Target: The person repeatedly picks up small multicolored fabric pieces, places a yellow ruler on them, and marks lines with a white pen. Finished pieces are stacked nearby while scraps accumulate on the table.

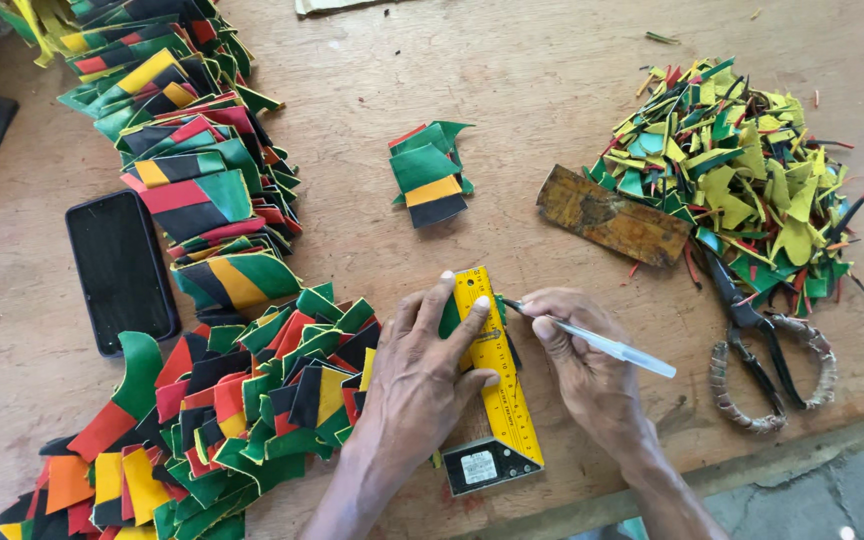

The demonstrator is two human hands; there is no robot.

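The left hand (pixel 420 375) lies flat, fingers spread, pressing down on a yellow square ruler (pixel 497 375) and the green piece (pixel 449 318) under it. The right hand (pixel 587 370) is closed around a clear pen (pixel 602 343), its tip touching the ruler's right edge near the top. The two hands sit close together, with only the ruler between them.

The ruler's long axis runs from about 12 o'clock down to 6 o'clock, tilted slightly, with its black head at the near end by the table edge. The pen points toward 10 o'clock, its tail toward 4 o'clock.

At 9 o'clock from the hands spreads a heap of striped pieces (pixel 252 400) in green, red, black and yellow. A black phone (pixel 120 270) lies at 10 o'clock. A small stack of pieces (pixel 428 175) sits at 12 o'clock. At 2 o'clock lie a brown strip (pixel 612 215) and a pile of offcuts (pixel 742 160); scissors (pixel 762 345) rest at 3 o'clock on the wooden table (pixel 532 90).
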